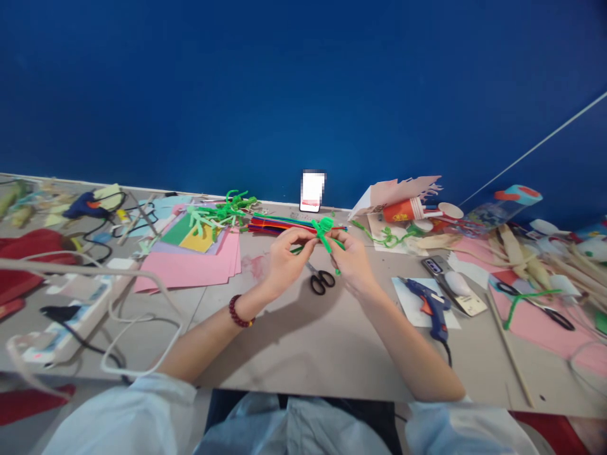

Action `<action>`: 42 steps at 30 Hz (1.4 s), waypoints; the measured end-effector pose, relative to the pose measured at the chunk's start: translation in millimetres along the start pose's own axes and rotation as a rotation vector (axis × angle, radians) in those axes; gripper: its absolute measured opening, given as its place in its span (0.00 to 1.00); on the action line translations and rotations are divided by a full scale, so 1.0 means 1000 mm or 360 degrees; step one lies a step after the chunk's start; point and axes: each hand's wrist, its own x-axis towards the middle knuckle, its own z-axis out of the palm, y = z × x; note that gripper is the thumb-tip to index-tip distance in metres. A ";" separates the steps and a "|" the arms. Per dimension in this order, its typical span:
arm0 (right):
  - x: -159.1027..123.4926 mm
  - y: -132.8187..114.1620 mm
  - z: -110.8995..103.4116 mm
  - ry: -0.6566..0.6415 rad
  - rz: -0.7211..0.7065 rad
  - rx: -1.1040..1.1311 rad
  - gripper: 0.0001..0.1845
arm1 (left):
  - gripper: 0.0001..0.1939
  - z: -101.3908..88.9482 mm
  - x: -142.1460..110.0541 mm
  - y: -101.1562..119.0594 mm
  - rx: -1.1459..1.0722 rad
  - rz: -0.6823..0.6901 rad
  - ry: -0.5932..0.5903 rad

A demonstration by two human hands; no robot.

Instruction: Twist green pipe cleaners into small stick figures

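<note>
My left hand (288,262) and my right hand (349,264) meet above the table, both pinching a twisted green pipe-cleaner figure (325,232). Its looped top stands up between my hands, and a green strand hangs below my right fingers. Black-handled scissors (320,279) lie on the table (303,341) just below my hands, touching neither. Beyond my left hand lies a bundle of multicoloured pipe cleaners (284,223). Further left, more green pipe-cleaner shapes (222,212) rest on stacked pink and coloured paper (190,268).
A blue glue gun (429,304) lies on white paper to the right, and another (85,205) lies at the far left. A power strip (66,316) with cables sits front left. A red paper cup (403,210), wooden sticks and pink sheets crowd the right. A blue wall backs the table.
</note>
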 end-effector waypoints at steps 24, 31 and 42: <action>-0.001 -0.003 0.003 0.0063 0.0083 0.0062 0.16 | 0.03 0.000 -0.001 -0.007 0.0252 0.0270 0.0045; -0.001 -0.003 0.002 0.0052 0.0089 0.0052 0.15 | 0.03 0.001 -0.002 -0.009 0.0260 0.0289 0.0035; 0.000 -0.001 0.002 0.0039 0.0097 0.0054 0.16 | 0.03 0.001 -0.001 -0.007 0.0238 0.0268 0.0042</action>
